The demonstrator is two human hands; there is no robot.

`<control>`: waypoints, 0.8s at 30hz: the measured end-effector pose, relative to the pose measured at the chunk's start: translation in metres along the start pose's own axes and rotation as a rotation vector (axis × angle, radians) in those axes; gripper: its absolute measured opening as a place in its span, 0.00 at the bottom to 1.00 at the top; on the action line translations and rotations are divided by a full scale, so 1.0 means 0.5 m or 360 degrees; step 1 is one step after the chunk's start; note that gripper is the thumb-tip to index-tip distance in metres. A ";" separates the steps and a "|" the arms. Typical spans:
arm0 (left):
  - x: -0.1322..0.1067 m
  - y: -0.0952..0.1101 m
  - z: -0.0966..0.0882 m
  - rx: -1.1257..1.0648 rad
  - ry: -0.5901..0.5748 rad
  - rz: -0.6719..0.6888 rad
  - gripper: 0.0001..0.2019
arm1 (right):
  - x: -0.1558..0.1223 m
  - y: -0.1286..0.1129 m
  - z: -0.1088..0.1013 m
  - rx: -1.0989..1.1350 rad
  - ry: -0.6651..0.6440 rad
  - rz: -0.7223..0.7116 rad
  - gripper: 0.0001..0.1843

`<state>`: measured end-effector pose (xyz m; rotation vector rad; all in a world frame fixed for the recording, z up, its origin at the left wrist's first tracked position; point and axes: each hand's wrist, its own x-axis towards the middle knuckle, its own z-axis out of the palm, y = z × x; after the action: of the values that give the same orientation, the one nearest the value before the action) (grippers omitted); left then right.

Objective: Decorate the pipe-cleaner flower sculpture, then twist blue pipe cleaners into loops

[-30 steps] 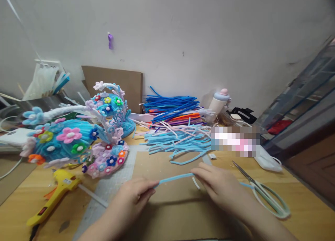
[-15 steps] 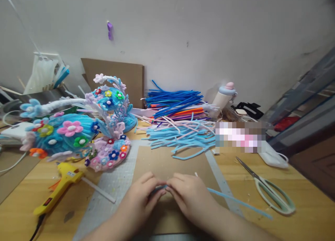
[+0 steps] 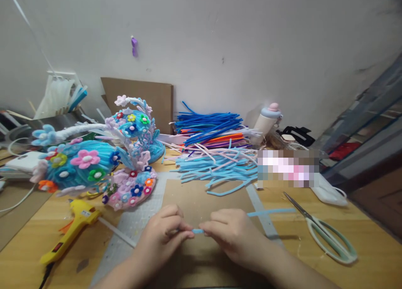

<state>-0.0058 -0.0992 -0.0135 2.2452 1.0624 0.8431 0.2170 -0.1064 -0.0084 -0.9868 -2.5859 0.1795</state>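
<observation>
Between my two hands runs a light blue pipe cleaner (image 3: 197, 231), pinched close to its left end by my left hand (image 3: 168, 230). My right hand (image 3: 234, 234) closes on it a short gap away, and the long tail sticks out to the right toward the scissors (image 3: 329, 241). Both hands hover over a sheet of brown cardboard (image 3: 182, 193). Behind the cardboard lies a loose heap of light blue pipe cleaners (image 3: 216, 165). What sits inside the curled fingers is partly hidden.
At left lie a yellow hot glue gun (image 3: 70, 230) with a glue stick and fuzzy flower-covered ornaments (image 3: 83, 159). Dark blue pipe cleaners (image 3: 207, 124) are stacked at the back beside a bottle (image 3: 266, 121). A grey cutting mat (image 3: 133, 224) lies under the cardboard.
My hands have moved slightly apart, showing a short stretch of blue pipe cleaner between them. Its right tail has swung up toward the scissors. The view has tilted slightly.
</observation>
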 end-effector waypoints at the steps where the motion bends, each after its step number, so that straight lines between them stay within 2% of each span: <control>1: 0.002 0.001 -0.007 0.0033 0.0055 0.0006 0.09 | -0.001 0.007 -0.008 -0.0025 0.0039 0.0007 0.12; 7: 0.008 -0.009 -0.056 0.0209 0.0366 0.0011 0.06 | -0.031 0.106 -0.090 -0.0048 0.0351 0.0013 0.11; 10: 0.008 -0.013 -0.070 0.0255 0.0410 0.0011 0.06 | -0.056 0.154 -0.130 0.0019 0.0339 0.0090 0.11; 12: 0.009 -0.013 -0.074 0.0260 0.0394 0.0007 0.06 | -0.069 0.170 -0.147 0.0054 0.0298 0.0118 0.11; 18: 0.010 -0.015 -0.076 0.0234 0.0402 -0.0129 0.09 | -0.079 0.179 -0.155 0.0097 0.0211 0.0266 0.12; 24: 0.008 -0.030 -0.073 0.0216 0.0463 -0.0266 0.09 | -0.114 0.239 -0.147 0.0305 0.0307 0.0624 0.14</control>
<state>-0.0373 -0.0808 0.0025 2.1466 1.4582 1.0754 0.3579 -0.0558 0.0139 -1.3537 -2.1361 0.4037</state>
